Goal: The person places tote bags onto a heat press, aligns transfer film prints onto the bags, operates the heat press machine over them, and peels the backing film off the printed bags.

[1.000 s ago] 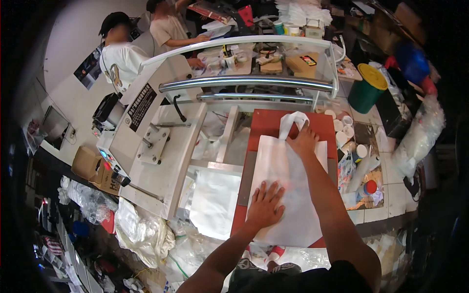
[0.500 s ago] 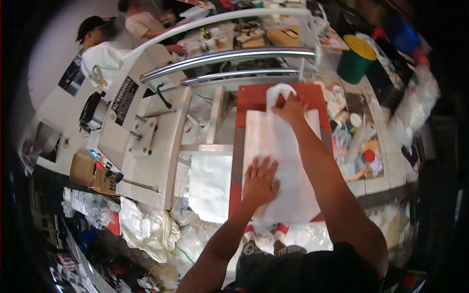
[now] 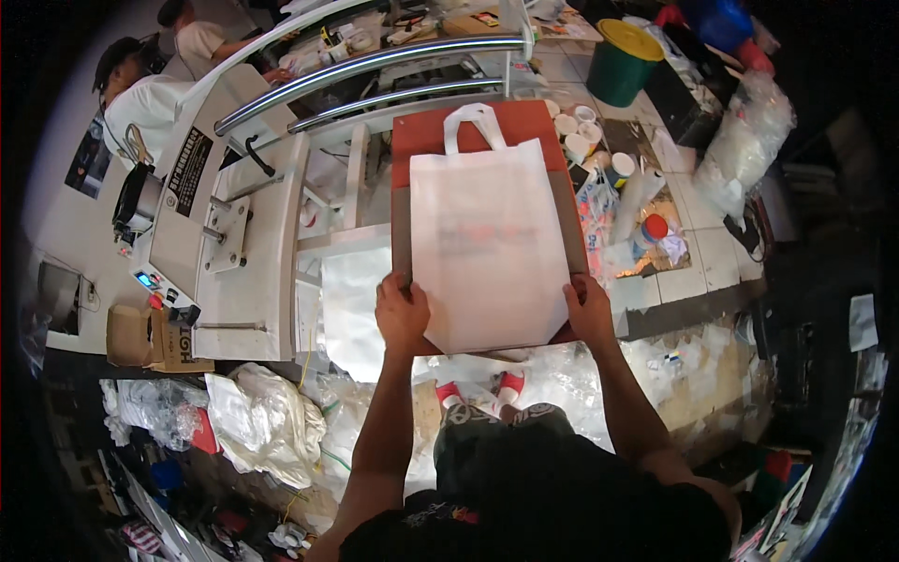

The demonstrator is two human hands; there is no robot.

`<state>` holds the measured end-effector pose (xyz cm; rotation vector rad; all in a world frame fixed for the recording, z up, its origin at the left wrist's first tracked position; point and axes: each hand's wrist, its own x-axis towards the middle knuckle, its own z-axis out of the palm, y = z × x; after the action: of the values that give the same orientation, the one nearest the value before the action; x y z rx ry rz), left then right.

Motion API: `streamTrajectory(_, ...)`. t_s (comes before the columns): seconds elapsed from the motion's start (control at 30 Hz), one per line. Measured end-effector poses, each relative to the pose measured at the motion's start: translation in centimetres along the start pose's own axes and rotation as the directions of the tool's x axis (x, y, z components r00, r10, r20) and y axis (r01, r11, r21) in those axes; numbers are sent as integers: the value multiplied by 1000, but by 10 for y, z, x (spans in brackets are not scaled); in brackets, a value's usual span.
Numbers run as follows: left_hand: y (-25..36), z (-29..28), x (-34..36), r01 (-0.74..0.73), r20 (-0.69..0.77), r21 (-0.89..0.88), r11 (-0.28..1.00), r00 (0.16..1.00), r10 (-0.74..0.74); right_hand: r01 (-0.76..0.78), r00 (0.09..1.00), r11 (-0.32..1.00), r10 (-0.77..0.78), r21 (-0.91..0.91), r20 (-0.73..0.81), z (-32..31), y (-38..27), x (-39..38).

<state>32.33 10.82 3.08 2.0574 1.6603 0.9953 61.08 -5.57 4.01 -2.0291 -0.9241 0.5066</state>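
Note:
A white bag with a looped handle at the top lies flat on a red board with brown-grey side strips. A faint reddish mark shows through its middle. My left hand is closed on the board's left edge, beside the bag's lower corner. My right hand is curled round the board's right edge at about the same height. The board sits at the right of a white press machine with steel bars across the back.
Two people are at a cluttered bench beyond the machine. At the right stand a green bucket, plastic-wrapped material and several small tubs on a tiled surface. A cardboard box and crumpled plastic sacks lie at the left.
Both hands have left the bag's face and handle and moved to the board's side edges. The bag's handle stands in a neat loop. The view has shifted, so the scene sits higher in frame.

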Motion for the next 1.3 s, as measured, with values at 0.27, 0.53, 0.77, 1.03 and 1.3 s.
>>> streamTrajectory(0.27, -14, -10, -29, 217, 223, -125, 968, 957, -185, 60, 998, 986, -57, -158, 20, 14, 11, 1)
streamTrajectory(0.53, -61, -47, -57, 280, -18, -206, 938, 957, -289, -300, 834, 919, 383, 256, -398, -31, 151, -10)
streamTrajectory(0.77, -203, -108, -220, 304, 307, 301, 904, 867, -393, 304, 932, 893, -208, -331, 295, 159, 239, -99)
streamTrajectory(1.03, -258, -172, -383, 449, 639, 514, 731, 368, -675, 396, 914, 746, -264, -536, 308, 274, 263, -40)
streamTrajectory(1.3, -318, -197, -426, 389, 702, 527, 756, 303, -645, 405, 908, 765, -273, -500, 317, 276, 253, -31)
